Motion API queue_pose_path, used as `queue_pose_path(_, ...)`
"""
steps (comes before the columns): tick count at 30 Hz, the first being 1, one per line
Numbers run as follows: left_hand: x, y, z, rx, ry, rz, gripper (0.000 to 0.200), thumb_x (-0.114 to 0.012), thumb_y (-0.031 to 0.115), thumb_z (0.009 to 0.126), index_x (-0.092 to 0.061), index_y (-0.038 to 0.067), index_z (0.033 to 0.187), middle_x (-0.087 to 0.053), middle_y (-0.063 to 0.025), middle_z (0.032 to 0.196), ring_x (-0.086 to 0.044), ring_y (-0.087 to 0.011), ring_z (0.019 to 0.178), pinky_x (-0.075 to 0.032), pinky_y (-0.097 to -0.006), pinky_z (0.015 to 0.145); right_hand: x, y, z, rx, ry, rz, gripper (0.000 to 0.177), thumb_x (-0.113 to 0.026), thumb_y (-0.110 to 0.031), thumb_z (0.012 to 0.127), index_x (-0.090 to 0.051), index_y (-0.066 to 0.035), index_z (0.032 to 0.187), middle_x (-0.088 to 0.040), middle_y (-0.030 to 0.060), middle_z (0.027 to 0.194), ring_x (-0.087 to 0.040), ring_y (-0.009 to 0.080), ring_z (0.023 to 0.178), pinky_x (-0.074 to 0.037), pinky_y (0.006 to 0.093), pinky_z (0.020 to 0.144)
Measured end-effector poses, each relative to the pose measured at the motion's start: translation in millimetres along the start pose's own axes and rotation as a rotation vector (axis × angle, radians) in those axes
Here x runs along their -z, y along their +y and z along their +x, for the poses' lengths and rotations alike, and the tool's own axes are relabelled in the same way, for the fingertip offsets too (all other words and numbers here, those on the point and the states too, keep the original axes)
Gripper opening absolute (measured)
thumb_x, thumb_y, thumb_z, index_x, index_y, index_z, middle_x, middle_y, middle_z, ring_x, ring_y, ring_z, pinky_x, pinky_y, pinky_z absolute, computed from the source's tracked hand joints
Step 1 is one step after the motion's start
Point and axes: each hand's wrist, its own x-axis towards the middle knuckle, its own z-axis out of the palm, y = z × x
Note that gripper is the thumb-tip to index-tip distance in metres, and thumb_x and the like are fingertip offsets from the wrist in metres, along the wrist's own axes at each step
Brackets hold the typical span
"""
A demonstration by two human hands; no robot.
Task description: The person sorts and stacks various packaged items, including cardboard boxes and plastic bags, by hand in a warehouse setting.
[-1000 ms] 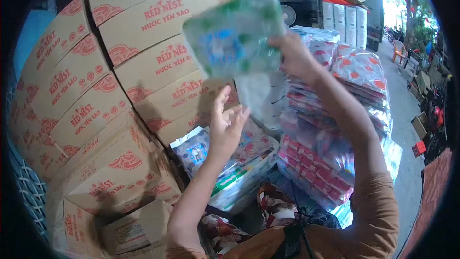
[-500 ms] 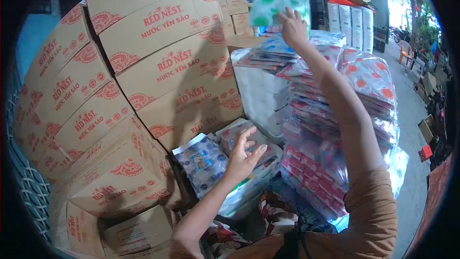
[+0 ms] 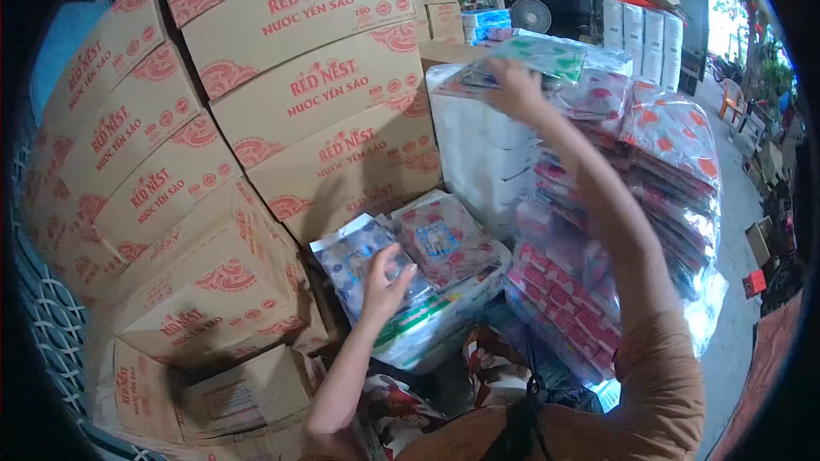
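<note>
My right hand [image 3: 518, 90], blurred by motion, reaches to the top of the tall pile, at the near left edge of a flat plastic-wrapped packet with green spots [image 3: 553, 60]. I cannot tell whether its fingers grip anything. My left hand [image 3: 386, 283] is open, thumb and fingers apart, close over a blue-patterned packet [image 3: 352, 249]. Beside that one lies a packet with dull red spots and a blue label [image 3: 440, 241]. Both rest on a plastic-wrapped bundle with a green stripe [image 3: 427, 329]. Red-spotted packets [image 3: 670, 132] top the pile's right side.
Stacked Red Nest cartons [image 3: 342, 77] form a wall ahead and to the left. An open carton [image 3: 248, 393] stands low at left. White wrapped packs [image 3: 483, 158] adjoin the pile. Behind it are a fan [image 3: 531, 15] and white packages [image 3: 641, 38]. Paved floor [image 3: 739, 230] runs along the right.
The green-spotted packet, raised above the pile before, now lies lower on top of it. My right hand came down with it. My left hand moved left and down, uncovering the red-spotted packet.
</note>
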Motion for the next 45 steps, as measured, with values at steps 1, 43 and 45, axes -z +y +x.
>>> queue_pose_path(1,6.4,-20.7,2.4,-0.059,0.051,0.148,0.052,-0.065,0.018,0.07,-0.043,0.005,0.115,-0.047,-0.0138,0.113,-0.048,-0.0276,0.097,-0.038,-0.0355,0.085,-13.5,-11.3,-20.7,0.132,0.057,0.106,0.061,-0.064,-0.023,0.067,-0.04,-0.012,0.122,-0.045,0.0149,0.117,-0.041,0.0319,0.109,-0.033,0.0482,0.088)
queue_pose_path(43,44.4,-129.0,-123.5,0.801,0.327,-0.921,0.06,-0.052,0.06,0.071,-0.044,0.014,0.108,-0.051,-0.0074,0.104,-0.055,-0.0204,0.086,-0.035,-0.0278,0.065,-180.2,-138.7,-275.4,0.617,-0.307,0.66,0.008,-0.057,-0.012,0.067,-0.055,-0.009,0.074,-0.054,0.008,0.079,-0.051,0.0276,0.081,-0.036,0.0411,0.07)
queue_pose_path(45,41.3,-127.9,-115.9,0.792,0.283,-0.952,0.058,-0.052,0.059,0.072,-0.045,0.014,0.107,-0.051,-0.0065,0.103,-0.054,-0.0208,0.089,-0.036,-0.0299,0.066,-162.2,-134.6,-271.1,0.538,-0.404,0.68,0.008,-0.058,-0.012,0.067,-0.054,-0.009,0.074,-0.054,0.0075,0.079,-0.051,0.028,0.081,-0.036,0.0412,0.069)
